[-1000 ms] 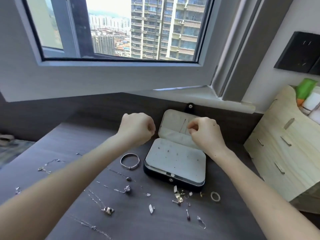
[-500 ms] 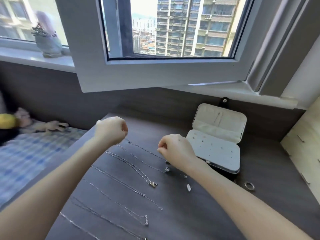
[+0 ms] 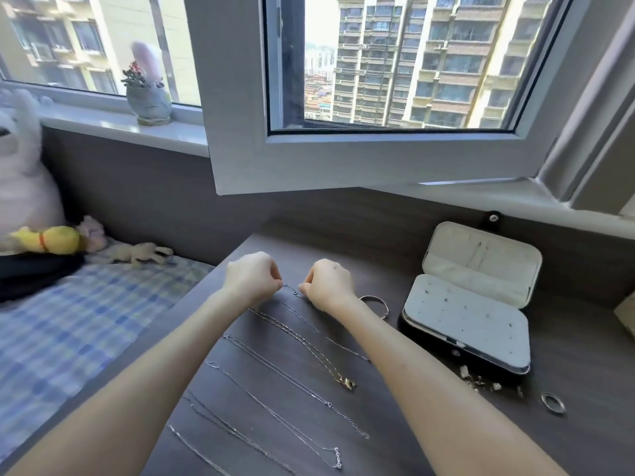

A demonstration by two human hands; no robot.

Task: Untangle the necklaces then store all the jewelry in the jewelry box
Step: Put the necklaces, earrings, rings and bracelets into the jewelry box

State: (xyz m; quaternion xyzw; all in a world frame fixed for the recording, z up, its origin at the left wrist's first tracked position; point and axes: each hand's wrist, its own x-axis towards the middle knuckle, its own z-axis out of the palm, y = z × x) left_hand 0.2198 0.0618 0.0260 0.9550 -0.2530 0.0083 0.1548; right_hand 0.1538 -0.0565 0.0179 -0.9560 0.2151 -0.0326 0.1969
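At the desk's far edge, left hand (image 3: 252, 278) and right hand (image 3: 328, 283) sit knuckles-up and close together, fingers curled. Each pinches the top end of a thin necklace (image 3: 309, 319) trailing back toward the camera. Both forearms reach straight out over the desk (image 3: 584, 372). More necklaces (image 3: 275, 369) lie in slanted rows below. Bangle (image 3: 376, 304) just beside right wrist. Jewelry box (image 3: 464, 314) open, further right; earrings (image 3: 477, 379) and ring (image 3: 553, 403) near its front.
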